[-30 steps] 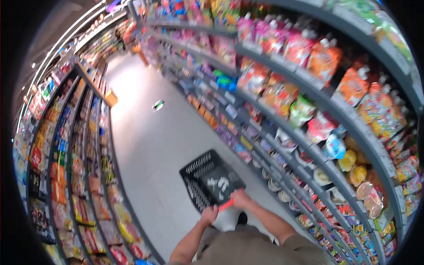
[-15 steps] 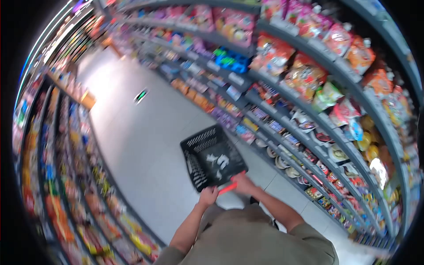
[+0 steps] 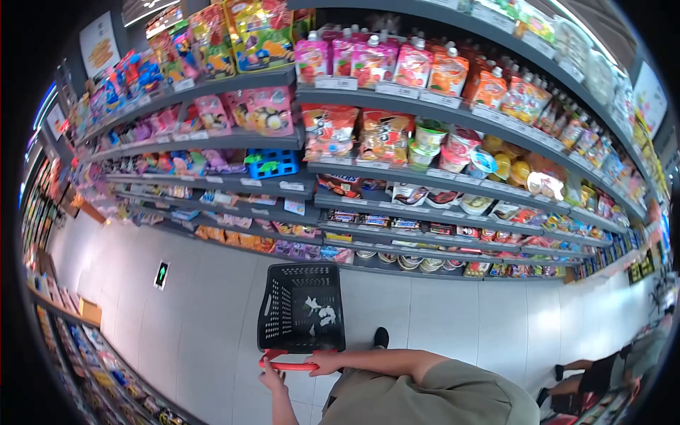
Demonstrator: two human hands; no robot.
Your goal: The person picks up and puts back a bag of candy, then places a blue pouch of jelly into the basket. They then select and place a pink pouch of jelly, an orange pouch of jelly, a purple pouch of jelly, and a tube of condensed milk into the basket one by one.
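- Head view: the right hand (image 3: 324,363) was closed around the red handle (image 3: 292,367).
- Left hand (image 3: 271,375) was at the handle's other end; couldn't tell how closed.
- Basket (image 3: 278,315) was just above the floor or on it, beside the shelves (image 3: 407,265), with white pieces (image 3: 327,315) inside.
- Step, judged: basket handling; moving it would have called for a steady grip.

From my end I see pink and orange spouted pouches (image 3: 372,61) on an upper shelf (image 3: 397,103), a blue tray (image 3: 287,163) lower and farther left, a green arrow sign (image 3: 162,275) on the tiled floor (image 3: 439,312), and another person (image 3: 641,354) at lower right.
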